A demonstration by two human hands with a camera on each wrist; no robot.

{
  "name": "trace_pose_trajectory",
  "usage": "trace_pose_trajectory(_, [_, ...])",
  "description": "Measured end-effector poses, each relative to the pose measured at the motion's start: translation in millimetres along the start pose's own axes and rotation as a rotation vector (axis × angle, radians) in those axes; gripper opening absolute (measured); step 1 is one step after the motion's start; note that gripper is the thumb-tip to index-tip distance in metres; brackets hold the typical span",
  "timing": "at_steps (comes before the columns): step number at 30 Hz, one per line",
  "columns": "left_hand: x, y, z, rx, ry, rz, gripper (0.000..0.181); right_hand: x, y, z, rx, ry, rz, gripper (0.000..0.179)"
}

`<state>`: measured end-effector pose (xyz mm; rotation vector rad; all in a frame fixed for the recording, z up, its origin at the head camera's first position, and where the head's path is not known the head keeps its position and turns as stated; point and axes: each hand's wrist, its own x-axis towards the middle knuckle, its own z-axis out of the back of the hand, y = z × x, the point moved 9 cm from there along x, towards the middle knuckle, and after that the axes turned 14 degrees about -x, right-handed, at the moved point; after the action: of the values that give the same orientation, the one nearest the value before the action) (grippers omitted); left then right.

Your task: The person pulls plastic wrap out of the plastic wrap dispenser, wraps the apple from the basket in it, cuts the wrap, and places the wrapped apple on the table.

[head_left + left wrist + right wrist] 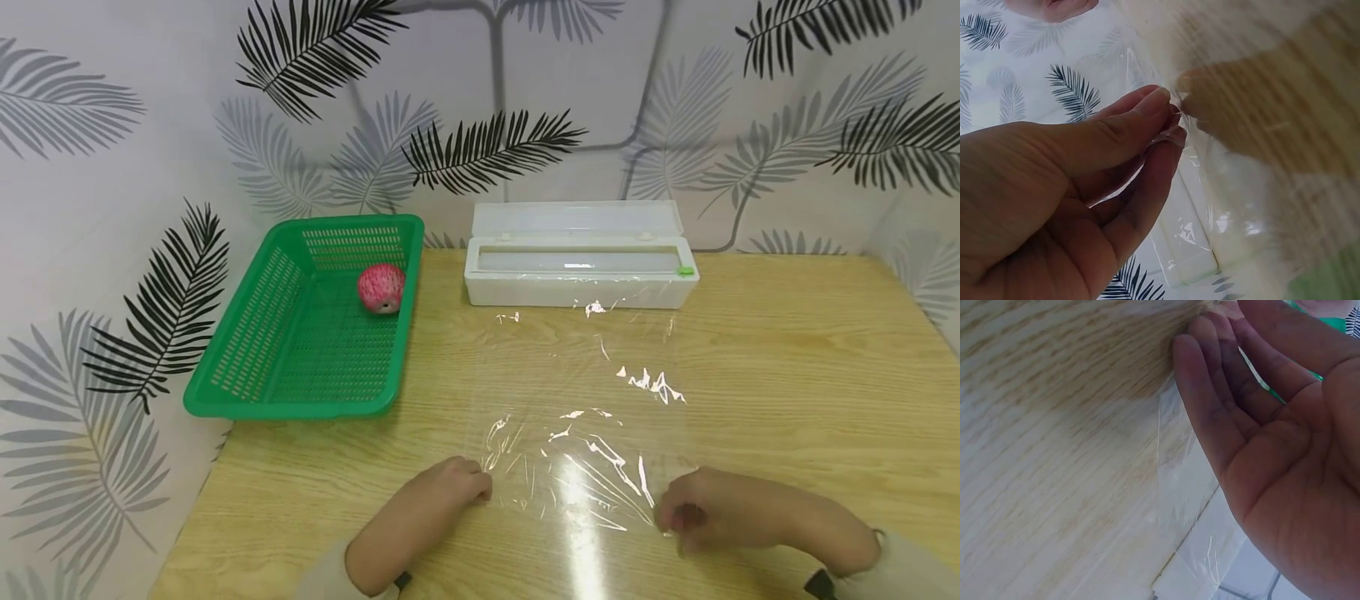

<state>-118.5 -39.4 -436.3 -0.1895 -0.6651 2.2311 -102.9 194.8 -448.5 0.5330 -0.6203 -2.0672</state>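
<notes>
A clear sheet of cling film (592, 450) stretches from a white dispenser box (570, 292) toward the front of the wooden table, creased and shiny in the head view. My left hand (450, 492) pinches its near left corner; in the left wrist view, thumb and fingertips (1159, 100) press together on gathered film. At the near right corner, my right hand (723, 510) grips the film's edge with bent fingers. The right wrist view shows the film (1179, 462) hanging beside those fingers (1200, 394), with the thumb's tip cut off by the frame's top edge.
A green plastic basket (300, 408) stands at the left with a pink-red round fruit (381, 287) inside. The dispenser's lid (577, 218) is raised, and a green slider (686, 271) sits at its right end. Leaf-patterned cloth (487, 158) backs the table (817, 367).
</notes>
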Motion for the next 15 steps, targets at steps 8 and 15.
trace_pose_trajectory(8, [-1.5,0.8,-2.9,0.001,0.037,0.029,0.009,-1.7,0.1,-1.4,0.007,0.017,-0.007,0.017])
trace_pose_trajectory(15, [-0.9,2.3,-5.1,-0.015,0.101,0.039,0.015,1.4,0.8,3.6,-0.067,0.02,-0.082,0.015])
